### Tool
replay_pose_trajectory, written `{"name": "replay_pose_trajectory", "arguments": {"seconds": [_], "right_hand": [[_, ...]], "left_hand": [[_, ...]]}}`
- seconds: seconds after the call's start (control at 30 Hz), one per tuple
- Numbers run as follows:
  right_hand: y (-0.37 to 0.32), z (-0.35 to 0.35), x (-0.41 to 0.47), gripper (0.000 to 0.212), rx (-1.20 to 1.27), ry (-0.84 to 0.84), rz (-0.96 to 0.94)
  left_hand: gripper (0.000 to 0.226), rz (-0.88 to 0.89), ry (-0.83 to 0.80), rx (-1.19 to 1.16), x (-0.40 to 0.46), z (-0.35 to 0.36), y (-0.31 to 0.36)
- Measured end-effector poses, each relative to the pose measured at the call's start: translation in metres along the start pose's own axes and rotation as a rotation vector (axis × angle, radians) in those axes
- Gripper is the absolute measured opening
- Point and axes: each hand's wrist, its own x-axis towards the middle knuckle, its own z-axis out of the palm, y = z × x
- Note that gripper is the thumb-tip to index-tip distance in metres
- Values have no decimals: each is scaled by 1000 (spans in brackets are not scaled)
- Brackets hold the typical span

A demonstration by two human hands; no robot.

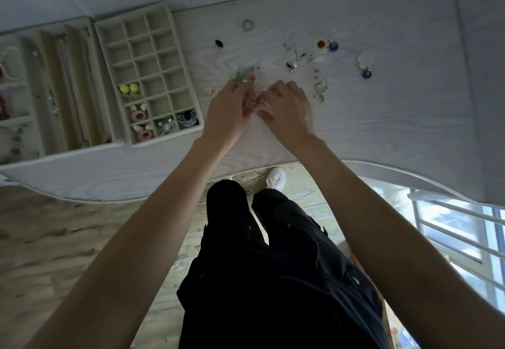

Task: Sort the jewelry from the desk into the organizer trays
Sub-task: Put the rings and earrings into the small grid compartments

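I have both hands together over the middle of the pale wood-grain tabletop (355, 119). My left hand (228, 115) has its fingers curled in on a small cluster of pink and green jewelry (247, 75), and my right hand (289, 111) curls in from the other side onto the same cluster; a pink piece with a small metal clasp (258, 102) shows between the two. I cannot tell exactly which fingers pinch which piece, since the cluster is mostly covered.

To the left sits the gridded organizer tray (164, 34), its long side running from near to far. Most of its cells hold nothing; the near cells hold yellow ball earrings (129, 88), pink ring earrings (140, 115) and a blue-and-white piece (187, 118). Further left, touching it, stands a second tray (90, 56) with long compartments holding chains.

Loose pieces lie on the tabletop to the right of my hands: a white flower with a red centre (321, 44), a blue disc earring (333, 46), a white shell-shaped earring (365, 60) and gold hoops (319, 91). On the far side lie a ring (247, 24) and a small black piece (219, 43).
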Motion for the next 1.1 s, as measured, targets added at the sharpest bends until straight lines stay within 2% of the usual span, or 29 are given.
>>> {"name": "replay_pose_trajectory", "arguments": {"seconds": [0.13, 0.27, 0.4, 0.53, 0.6, 0.7, 0.8, 0.93, 1.0, 1.1], "right_hand": [[1, 3, 6, 17, 43, 9, 61], [-3, 0, 4, 14, 12, 52, 19], [-6, -4, 6, 15, 103, 6, 97], [-9, -12, 10, 5, 437, 126, 203], [-12, -24, 13, 10, 673, 118, 309], [-21, -42, 18, 21, 1000, 136, 411], [-39, -48, 19, 20, 1101, 27, 383], [-75, -34, 25, 27, 1197, -195, 238], [-92, -19, 30, 22, 1181, -220, 225], [-116, 6, 45, 14, 986, -203, 194]], "left_hand": [[19, 5, -65, 77, 5, -3, -3], [17, 48, -75, 134, 5, -1, -5], [14, 123, 36, 148, 1, 1, -10], [12, 169, 178, 130, 0, -7, -12], [14, 118, 167, 8, 3, -16, -9], [14, -28, 70, -379, 3, -40, -5], [6, -116, 34, -707, -11, -64, -7], [9, -199, 58, -722, -42, -85, -29], [15, -266, 126, -681, -53, -91, -45], [17, -407, 226, -624, -57, -97, -73]]}}
